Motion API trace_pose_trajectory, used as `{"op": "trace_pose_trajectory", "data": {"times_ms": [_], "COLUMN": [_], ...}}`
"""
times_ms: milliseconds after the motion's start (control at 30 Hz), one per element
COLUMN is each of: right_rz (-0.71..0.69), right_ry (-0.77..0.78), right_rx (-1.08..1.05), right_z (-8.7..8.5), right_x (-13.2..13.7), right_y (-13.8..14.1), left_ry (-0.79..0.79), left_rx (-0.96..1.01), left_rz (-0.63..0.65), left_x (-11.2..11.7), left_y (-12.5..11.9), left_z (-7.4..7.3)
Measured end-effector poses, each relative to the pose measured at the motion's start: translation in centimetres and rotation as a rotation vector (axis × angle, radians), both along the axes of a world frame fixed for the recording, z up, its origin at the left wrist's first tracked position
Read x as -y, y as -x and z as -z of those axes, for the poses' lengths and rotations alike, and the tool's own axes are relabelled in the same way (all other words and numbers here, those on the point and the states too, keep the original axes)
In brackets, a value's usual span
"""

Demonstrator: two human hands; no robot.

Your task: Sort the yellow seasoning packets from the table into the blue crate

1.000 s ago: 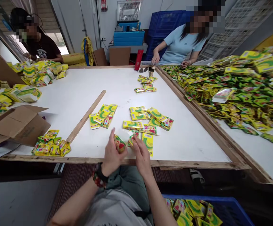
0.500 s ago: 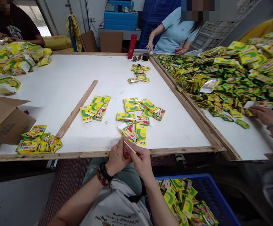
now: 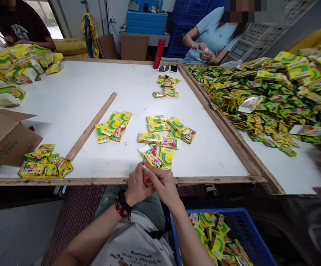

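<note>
At the table's near edge, my left hand (image 3: 138,187) and my right hand (image 3: 164,184) are closed around one small fruit-printed box (image 3: 147,178). My right thumb lies over its upper end, and the fingers hide most of it. Just beyond my fingertips lies another printed box (image 3: 150,154) with a white flap showing, beside a yellow box (image 3: 166,157). Further in is a loose group of yellow and green boxes (image 3: 156,126). To the left, a cluster of flat boxes (image 3: 113,125) overlaps on the white tabletop (image 3: 132,159).
A wooden strip (image 3: 92,125) crosses the table; left of it are small packets (image 3: 40,164) and a cardboard carton (image 3: 10,140). A blue crate (image 3: 256,231) of boxes stands by my right knee. Past the wooden divider (image 3: 218,118) lies a packet heap (image 3: 232,103). Co-workers sit around.
The white flap on the box in my hands no longer shows, and my right thumb lies over that end. A neighbour's hand at right has drawn back; the co-worker opposite has brought both hands together.
</note>
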State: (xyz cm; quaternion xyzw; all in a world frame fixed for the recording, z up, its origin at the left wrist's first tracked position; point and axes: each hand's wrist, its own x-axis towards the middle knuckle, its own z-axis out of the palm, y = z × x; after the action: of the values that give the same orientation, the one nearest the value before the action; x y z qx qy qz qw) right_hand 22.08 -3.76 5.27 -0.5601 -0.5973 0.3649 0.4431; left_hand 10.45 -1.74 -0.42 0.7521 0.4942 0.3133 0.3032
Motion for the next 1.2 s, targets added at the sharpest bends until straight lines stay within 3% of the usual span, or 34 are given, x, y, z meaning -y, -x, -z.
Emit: {"op": "trace_pose_trajectory", "data": {"times_ms": [167,267,333,367,433,500,567,667,800,867,933,1000,1067,1133,1200], "right_rz": [-0.140,-0.108,-0.030,0.026,0.095,0.111,0.119,0.077,-0.004,-0.024,-0.101,-0.203,-0.203,-0.080,0.070], "right_ry": [-0.130,-0.152,-0.054,0.039,0.322,0.466,0.426,0.214,-0.020,-0.117,-0.118,-0.016,0.069,0.070,0.047], "right_rx": [0.308,0.345,0.418,0.489,0.716,0.820,0.802,0.641,0.401,0.270,0.117,-0.048,-0.230,-0.393,-0.475], "right_z": [0.2,-0.2,-0.6,-0.7,-0.5,0.0,0.4,0.3,-0.5,-0.7,-0.6,-0.2,0.6,1.7,2.7], "right_x": [0.2,1.7,4.0,5.4,7.9,9.5,9.7,7.7,3.2,1.3,-0.1,-1.1,-1.5,-1.4,-0.9], "right_y": [0.7,-0.6,-3.5,-5.5,-9.8,-12.9,-13.4,-10.1,-3.9,-1.7,-0.1,1.0,1.8,2.3,2.3], "left_ry": [0.068,0.029,-0.055,-0.102,-0.166,-0.167,-0.126,-0.078,-0.161,-0.195,-0.123,-0.038,0.028,0.069,0.062], "left_rx": [-0.059,-0.045,-0.067,-0.117,-0.292,-0.550,-0.746,-0.831,-0.739,-0.513,-0.277,-0.108,0.072,0.251,0.320], "left_rz": [-0.036,0.186,0.316,0.301,0.030,-0.218,-0.227,-0.130,-0.133,-0.060,0.072,0.147,0.079,-0.047,-0.055], "left_x": [0.5,-0.3,-2.2,-3.5,-6.9,-10.5,-13.5,-15.5,-12.8,-10.1,-7.5,-5.3,-3.6,-2.2,-1.0], "left_y": [-0.1,1.0,3.0,4.4,7.7,10.9,13.3,14.9,14.4,13.2,11.2,8.8,6.4,4.4,2.9], "left_z": [0.2,-1.3,-2.7,-3.4,-4.4,-4.8,-4.7,-5.1,-8.0,-9.5,-10.0,-9.3,-7.4,-5.0,-3.1]}}
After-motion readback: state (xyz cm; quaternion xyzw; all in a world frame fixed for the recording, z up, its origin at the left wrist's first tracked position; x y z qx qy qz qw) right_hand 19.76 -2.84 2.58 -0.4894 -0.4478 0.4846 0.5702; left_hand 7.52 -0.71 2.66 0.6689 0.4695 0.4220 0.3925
